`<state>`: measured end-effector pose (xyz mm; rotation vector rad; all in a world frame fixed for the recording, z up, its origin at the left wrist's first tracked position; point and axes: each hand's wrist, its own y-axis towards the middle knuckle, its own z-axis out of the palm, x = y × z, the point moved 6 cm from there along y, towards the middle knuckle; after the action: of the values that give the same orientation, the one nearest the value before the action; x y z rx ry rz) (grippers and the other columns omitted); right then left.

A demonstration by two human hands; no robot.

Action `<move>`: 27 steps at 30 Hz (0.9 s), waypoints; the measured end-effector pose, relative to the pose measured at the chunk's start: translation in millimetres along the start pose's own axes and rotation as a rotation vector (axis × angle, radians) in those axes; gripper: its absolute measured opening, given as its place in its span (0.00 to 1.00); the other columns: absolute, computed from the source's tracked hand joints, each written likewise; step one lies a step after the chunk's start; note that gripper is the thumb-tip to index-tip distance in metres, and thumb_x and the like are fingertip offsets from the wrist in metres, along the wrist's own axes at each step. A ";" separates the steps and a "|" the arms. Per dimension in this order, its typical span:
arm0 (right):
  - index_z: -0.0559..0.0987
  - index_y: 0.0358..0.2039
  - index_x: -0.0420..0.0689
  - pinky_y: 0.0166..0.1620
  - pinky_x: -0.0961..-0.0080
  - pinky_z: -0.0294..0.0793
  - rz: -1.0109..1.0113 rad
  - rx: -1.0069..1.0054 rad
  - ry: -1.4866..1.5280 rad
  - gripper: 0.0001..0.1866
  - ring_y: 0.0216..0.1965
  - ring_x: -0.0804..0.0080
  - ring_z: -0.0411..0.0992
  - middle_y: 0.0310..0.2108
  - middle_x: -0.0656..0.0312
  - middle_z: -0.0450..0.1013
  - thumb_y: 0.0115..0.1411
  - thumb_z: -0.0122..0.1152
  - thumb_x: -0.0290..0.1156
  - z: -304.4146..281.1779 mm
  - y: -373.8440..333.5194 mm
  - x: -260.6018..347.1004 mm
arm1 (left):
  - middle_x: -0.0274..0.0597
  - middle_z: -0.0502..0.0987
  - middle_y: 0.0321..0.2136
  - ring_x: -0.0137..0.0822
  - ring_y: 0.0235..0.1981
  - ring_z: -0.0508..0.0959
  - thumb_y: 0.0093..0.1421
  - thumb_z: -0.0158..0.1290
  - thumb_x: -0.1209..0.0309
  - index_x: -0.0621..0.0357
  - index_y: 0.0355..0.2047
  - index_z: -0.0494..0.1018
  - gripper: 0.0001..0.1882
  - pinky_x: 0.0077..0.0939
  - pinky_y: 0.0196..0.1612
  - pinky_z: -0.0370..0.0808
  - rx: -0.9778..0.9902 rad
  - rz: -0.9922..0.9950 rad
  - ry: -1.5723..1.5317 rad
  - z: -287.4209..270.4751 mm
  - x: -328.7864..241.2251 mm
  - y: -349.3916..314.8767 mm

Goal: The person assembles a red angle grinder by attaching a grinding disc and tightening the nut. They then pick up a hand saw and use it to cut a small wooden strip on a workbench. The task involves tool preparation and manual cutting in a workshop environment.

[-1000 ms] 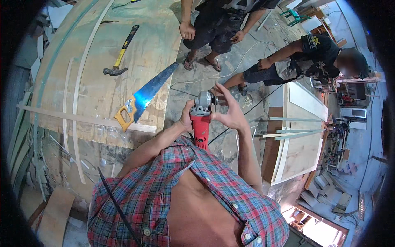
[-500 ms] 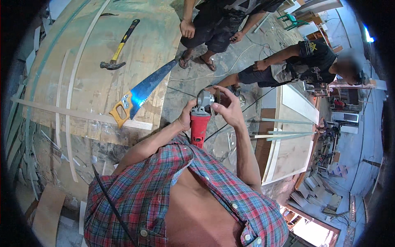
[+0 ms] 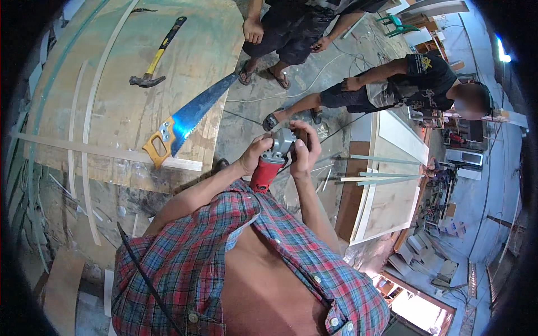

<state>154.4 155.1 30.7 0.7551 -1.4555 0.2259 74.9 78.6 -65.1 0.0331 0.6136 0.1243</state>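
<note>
I hold a red angle grinder [image 3: 264, 175] with a grey metal head in front of my chest, its body pointing back toward my shirt. My left hand [image 3: 255, 155] is wrapped round the left side of the head. On the other side, my right hand [image 3: 306, 151] is closed with thumb and fingers on a dark brownish disc [image 3: 301, 135] at the grinder's head; the fingers partly hide it. Left of the grinder, a handsaw [image 3: 199, 115] with a blue blade and yellow handle lies on the wooden table [image 3: 196, 61]. Beyond it rests a claw hammer [image 3: 158, 56] with a black and yellow handle.
Thin wooden strips [image 3: 84, 147] cross the table. Two people stand nearby, one in dark shorts [image 3: 294, 42] ahead, another in a black shirt [image 3: 423, 81] to the right. Cables [image 3: 305, 89] run over the floor. Boards and strips lie on a panel stack [image 3: 386, 201] at right.
The grinder has tilted and drawn slightly nearer my body. My right hand has turned, its fingers curling further round the disc. The person at right has shifted a foot closer.
</note>
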 end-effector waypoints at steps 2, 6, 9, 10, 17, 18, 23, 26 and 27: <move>0.74 0.49 0.31 0.56 0.68 0.68 0.036 -0.015 -0.053 0.22 0.48 0.65 0.72 0.48 0.51 0.73 0.58 0.51 0.33 -1.1 -1.4 8.6 | 0.36 0.76 0.40 0.26 0.40 0.76 0.62 0.48 0.51 0.59 0.50 0.71 0.25 0.24 0.45 0.75 -0.011 -0.008 -0.014 0.8 2.7 -4.1; 0.74 0.48 0.31 0.55 0.68 0.68 0.118 -0.041 -0.029 0.22 0.48 0.66 0.72 0.47 0.52 0.74 0.58 0.51 0.33 -3.2 -2.1 15.5 | 0.36 0.75 0.40 0.26 0.41 0.75 0.61 0.49 0.53 0.59 0.49 0.70 0.24 0.24 0.47 0.73 -0.065 -0.013 0.025 8.8 0.6 -7.1; 0.74 0.49 0.31 0.55 0.68 0.68 0.169 -0.051 -0.010 0.22 0.48 0.66 0.72 0.47 0.53 0.75 0.58 0.51 0.34 -3.8 -4.0 14.2 | 0.35 0.75 0.39 0.25 0.41 0.74 0.61 0.49 0.54 0.60 0.47 0.70 0.23 0.23 0.47 0.71 -0.097 -0.004 0.027 7.2 2.3 -8.9; 0.74 0.49 0.31 0.56 0.68 0.68 0.188 -0.054 -0.006 0.22 0.49 0.66 0.72 0.46 0.53 0.75 0.58 0.52 0.34 -4.2 -4.9 12.2 | 0.35 0.75 0.39 0.25 0.41 0.73 0.61 0.49 0.54 0.60 0.47 0.70 0.23 0.23 0.47 0.71 -0.112 -0.002 0.035 6.5 3.6 -11.3; 0.63 0.65 0.39 0.64 0.56 0.63 0.180 -0.212 0.407 0.41 0.63 0.49 0.66 0.64 0.48 0.64 0.66 0.46 0.61 -8.3 -21.3 -0.2 | 0.34 0.73 0.35 0.23 0.38 0.71 0.59 0.50 0.54 0.60 0.44 0.70 0.22 0.21 0.44 0.69 -0.189 -0.028 0.081 3.2 5.6 -10.9; 0.64 0.65 0.39 0.64 0.55 0.63 0.185 -0.266 0.365 0.40 0.63 0.49 0.66 0.63 0.48 0.65 0.66 0.46 0.61 -8.5 -22.1 -0.7 | 0.33 0.73 0.35 0.23 0.37 0.71 0.59 0.50 0.53 0.60 0.44 0.70 0.22 0.21 0.43 0.69 -0.204 -0.024 0.070 5.9 3.2 -11.3; 0.70 0.60 0.38 0.62 0.54 0.65 0.045 -0.078 0.254 0.37 0.63 0.48 0.65 0.61 0.47 0.68 0.65 0.47 0.59 -14.4 -16.8 -10.2 | 0.33 0.72 0.34 0.23 0.38 0.70 0.59 0.50 0.53 0.60 0.43 0.70 0.22 0.22 0.42 0.68 -0.135 -0.011 0.183 11.0 3.7 -10.3; 0.73 0.55 0.35 0.62 0.53 0.65 0.126 -0.099 0.301 0.35 0.63 0.49 0.66 0.58 0.44 0.70 0.65 0.54 0.56 -18.0 -20.9 -11.8 | 0.34 0.73 0.34 0.24 0.38 0.70 0.58 0.51 0.53 0.61 0.43 0.70 0.23 0.22 0.43 0.68 -0.135 0.014 0.284 13.6 0.2 -11.6; 0.73 0.56 0.35 0.61 0.55 0.66 0.110 -0.076 0.308 0.32 0.62 0.51 0.67 0.60 0.45 0.69 0.66 0.52 0.53 -17.1 -21.2 -11.9 | 0.34 0.73 0.34 0.24 0.38 0.70 0.58 0.51 0.53 0.61 0.43 0.70 0.23 0.22 0.43 0.68 -0.138 0.029 0.331 13.0 -1.4 -12.4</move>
<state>178.6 152.7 13.6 0.5516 -1.2068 0.3535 82.6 66.2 -54.5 -0.1145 0.9333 0.2024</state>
